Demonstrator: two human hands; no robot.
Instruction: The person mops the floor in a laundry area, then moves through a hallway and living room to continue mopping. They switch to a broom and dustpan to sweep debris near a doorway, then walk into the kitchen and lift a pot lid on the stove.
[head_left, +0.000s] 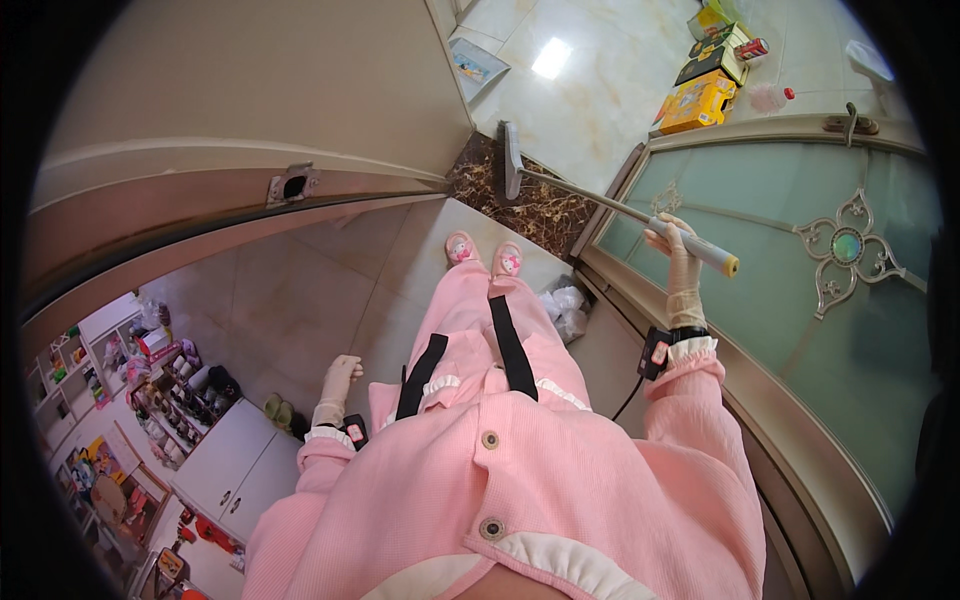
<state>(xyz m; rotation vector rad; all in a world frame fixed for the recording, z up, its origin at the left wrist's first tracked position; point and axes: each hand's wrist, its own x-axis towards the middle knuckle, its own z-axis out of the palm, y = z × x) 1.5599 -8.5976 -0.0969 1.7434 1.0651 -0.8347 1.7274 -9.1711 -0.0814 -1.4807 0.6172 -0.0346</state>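
My right hand (679, 251), in a thin pale glove, grips the grey handle grip (705, 249) of a long-handled broom near its yellow end cap. The thin shaft (585, 193) runs away to the left and ends at the broom head (512, 161), with dark bristles along its left side. That head is over the dark marbled threshold (551, 195) of the doorway. Beside my left thigh hangs my left hand (343, 375), also gloved, fingers curled in with nothing visible in them. Between the two hands are my pink slippers (484, 255), just short of the threshold.
A door panel with frosted glass (750, 202) stands at my right, and a beige door (247, 82) with a latch hole at my left. Beyond lie a dustpan (476, 67), yellow carton (694, 101) and plastic bottle (771, 97). Plastic bags (564, 307) and a white cabinet (232, 457) flank me.
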